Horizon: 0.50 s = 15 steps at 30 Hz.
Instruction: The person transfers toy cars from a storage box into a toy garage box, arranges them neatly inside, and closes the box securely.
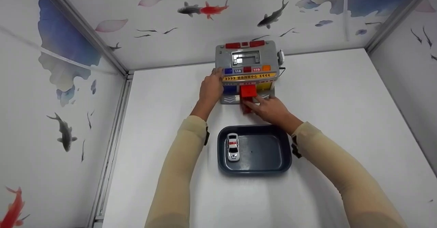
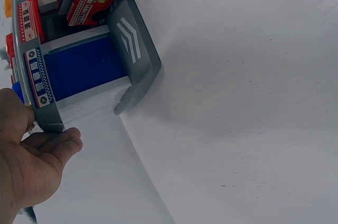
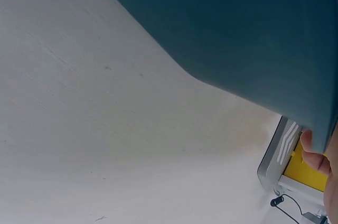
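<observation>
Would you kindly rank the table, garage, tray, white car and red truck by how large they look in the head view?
1. Table
2. Garage and tray: too alike to rank
3. White car and red truck: unsure, since the right hand partly covers the red truck

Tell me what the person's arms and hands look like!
The left sleeve and right sleeve are long, plain and beige. A small black piece peeks out at each cuff. The left hand and right hand wear no gloves.
</observation>
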Each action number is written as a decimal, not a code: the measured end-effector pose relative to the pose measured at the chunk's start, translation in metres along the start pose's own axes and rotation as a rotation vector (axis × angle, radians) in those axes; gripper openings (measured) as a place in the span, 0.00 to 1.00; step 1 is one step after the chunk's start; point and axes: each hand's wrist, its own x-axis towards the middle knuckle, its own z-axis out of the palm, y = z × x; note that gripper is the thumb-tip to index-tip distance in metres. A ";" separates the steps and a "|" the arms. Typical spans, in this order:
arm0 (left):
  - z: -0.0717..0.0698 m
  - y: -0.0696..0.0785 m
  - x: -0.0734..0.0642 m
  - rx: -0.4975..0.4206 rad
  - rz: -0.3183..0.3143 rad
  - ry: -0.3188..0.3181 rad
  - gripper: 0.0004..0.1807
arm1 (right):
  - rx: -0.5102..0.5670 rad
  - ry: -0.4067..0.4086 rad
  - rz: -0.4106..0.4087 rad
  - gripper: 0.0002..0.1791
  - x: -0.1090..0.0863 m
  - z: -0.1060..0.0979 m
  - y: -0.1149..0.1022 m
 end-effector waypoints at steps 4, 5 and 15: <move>0.001 0.000 0.000 0.005 0.000 -0.003 0.26 | 0.005 0.003 0.002 0.32 -0.001 0.000 0.000; 0.001 0.000 0.000 0.005 0.001 -0.003 0.26 | 0.009 0.000 0.004 0.32 -0.001 0.000 0.000; 0.001 0.001 0.000 0.003 -0.002 0.012 0.25 | 0.015 -0.021 0.019 0.30 -0.002 0.002 0.003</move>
